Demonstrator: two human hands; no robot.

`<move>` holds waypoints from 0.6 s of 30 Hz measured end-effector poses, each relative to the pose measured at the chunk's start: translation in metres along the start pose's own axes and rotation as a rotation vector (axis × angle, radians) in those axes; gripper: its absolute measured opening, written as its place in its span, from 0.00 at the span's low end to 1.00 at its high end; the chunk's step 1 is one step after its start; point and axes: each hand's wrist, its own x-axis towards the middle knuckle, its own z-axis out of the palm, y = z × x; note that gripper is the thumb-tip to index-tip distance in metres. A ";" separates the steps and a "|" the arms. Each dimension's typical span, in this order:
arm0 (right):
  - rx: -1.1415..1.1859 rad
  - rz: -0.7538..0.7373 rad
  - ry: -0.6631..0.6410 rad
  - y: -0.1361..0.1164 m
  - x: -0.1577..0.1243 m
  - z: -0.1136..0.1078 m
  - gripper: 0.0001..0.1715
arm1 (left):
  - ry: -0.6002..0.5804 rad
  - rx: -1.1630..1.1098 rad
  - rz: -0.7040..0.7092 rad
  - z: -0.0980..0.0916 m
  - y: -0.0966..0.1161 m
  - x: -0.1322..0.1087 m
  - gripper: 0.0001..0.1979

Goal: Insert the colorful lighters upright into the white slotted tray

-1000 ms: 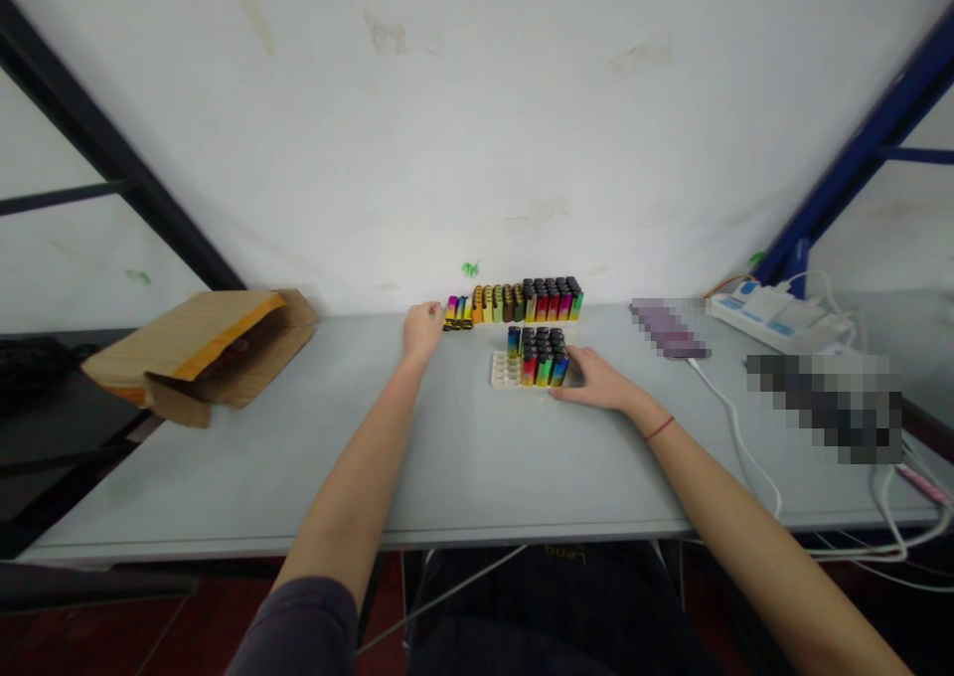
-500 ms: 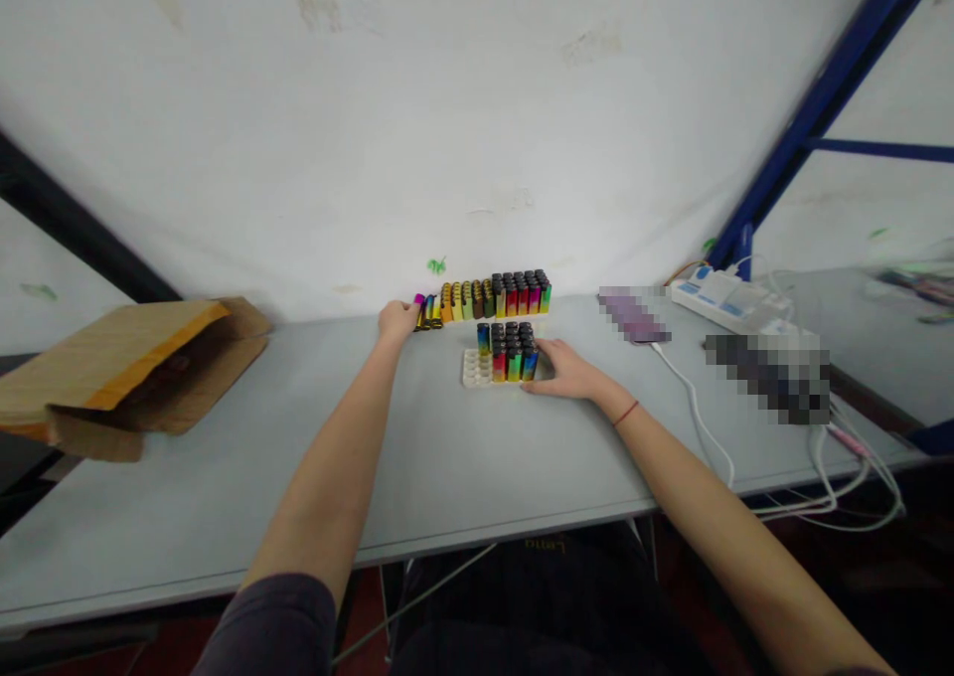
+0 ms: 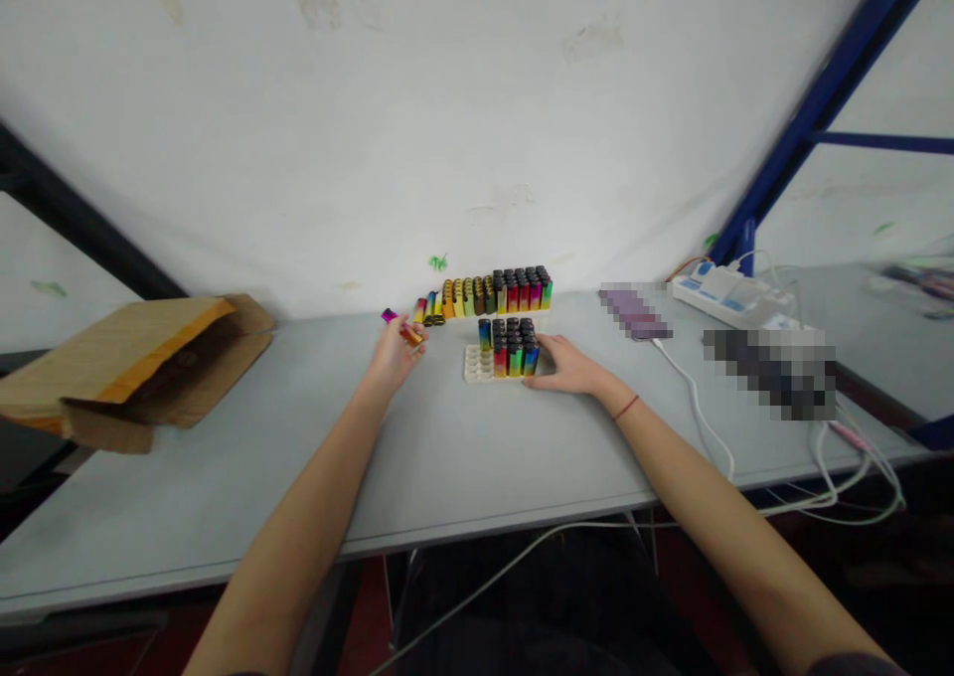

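Note:
My left hand [image 3: 392, 357] pinches a pink and orange lighter [image 3: 398, 325] above the grey table [image 3: 447, 447], just left of a white tray [image 3: 477, 363]. Several colourful lighters [image 3: 511, 346] with black tops stand in that tray's right part. My right hand [image 3: 567, 366] lies against the tray's right side, fingers flat and touching it. Behind the tray, a long row of lighters [image 3: 492, 294] runs along the white wall, some lying loose at its left end.
An open cardboard box [image 3: 134, 368] lies on its side at the table's left edge. To the right are a blurred flat object [image 3: 635, 312], a white power strip [image 3: 726, 296], a blurred dark object [image 3: 767, 370] and white cables [image 3: 693, 403].
My left hand took a lighter from the left end of the back row and drew it toward me and the tray. My right hand stayed at the tray.

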 end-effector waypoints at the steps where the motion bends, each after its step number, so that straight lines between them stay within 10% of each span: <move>1: -0.002 0.002 0.001 -0.001 0.000 0.000 0.48 | -0.036 0.031 0.034 0.001 -0.005 -0.005 0.06; 18: -0.015 0.006 -0.037 0.001 0.000 -0.003 0.45 | -0.351 0.135 0.187 0.014 -0.047 -0.021 0.27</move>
